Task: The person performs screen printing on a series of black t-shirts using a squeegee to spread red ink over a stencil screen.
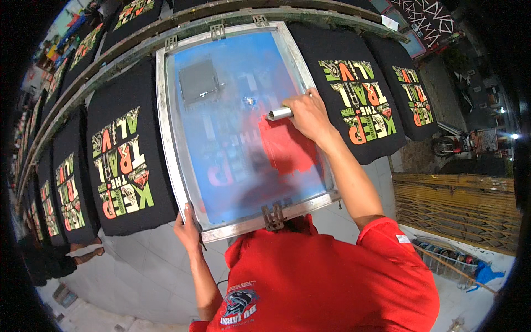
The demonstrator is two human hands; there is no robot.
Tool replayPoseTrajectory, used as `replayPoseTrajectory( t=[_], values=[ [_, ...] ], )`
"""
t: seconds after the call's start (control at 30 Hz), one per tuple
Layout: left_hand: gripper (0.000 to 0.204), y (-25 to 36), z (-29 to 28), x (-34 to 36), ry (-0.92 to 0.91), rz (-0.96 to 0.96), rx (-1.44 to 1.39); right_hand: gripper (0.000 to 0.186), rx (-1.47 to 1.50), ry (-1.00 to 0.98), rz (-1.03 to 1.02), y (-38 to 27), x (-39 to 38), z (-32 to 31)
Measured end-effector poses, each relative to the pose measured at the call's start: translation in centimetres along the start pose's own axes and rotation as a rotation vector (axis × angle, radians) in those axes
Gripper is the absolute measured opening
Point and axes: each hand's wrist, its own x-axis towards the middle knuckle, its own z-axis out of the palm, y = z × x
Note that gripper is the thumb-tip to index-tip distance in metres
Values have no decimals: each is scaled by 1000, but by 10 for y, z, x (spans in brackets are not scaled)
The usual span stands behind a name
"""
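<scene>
A metal-framed printing screen [238, 182] with blue mesh lies in front of me, its frame [167, 119] reaching across a row of shirts. Wet red ink [287, 149] covers the mesh's right middle, and faint lettering shows through. My right hand [310, 113] is closed round a silver squeegee [280, 113], whose visible end rests by the ink's upper edge. At the frame's lower left corner, my left hand [188, 229] grips the edge with its fingers. A dark square patch [198, 82] sits on the mesh's upper left.
Printed black shirts [119, 166] hang flat to the left, and more black shirts [357, 94] lie to the right. Metal clips [272, 216] stick up from the frame. A long rail [133, 47] runs behind. Yellow bamboo fencing [453, 207] and a wire basket [445, 257] stand at right.
</scene>
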Motion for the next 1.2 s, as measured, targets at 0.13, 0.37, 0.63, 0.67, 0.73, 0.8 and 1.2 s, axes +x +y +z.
replayPoseTrajectory(
  t=[0.13,0.37,0.63,0.67,0.73,0.8,1.2],
  values=[
    [45,10,2,-2,-8,-54,-29,15,35,43,-32,5,0,15],
    [43,-3,-1,4,-12,-63,-52,18,50,20,-9,8,-5,25],
    [42,11,3,-2,-8,-104,-112,18,-17,-62,19,-24,-77,8],
    [42,12,3,-2,-1,-109,-112,18,-7,-59,19,-33,-94,3],
    [42,15,6,-2,-1,-118,-111,18,2,30,57,-42,-130,14],
    [42,4,5,0,14,-81,-116,17,-11,107,47,-44,-137,19],
    [45,0,2,-2,22,-61,-74,17,-48,103,-3,-57,-155,8]
  ],
)
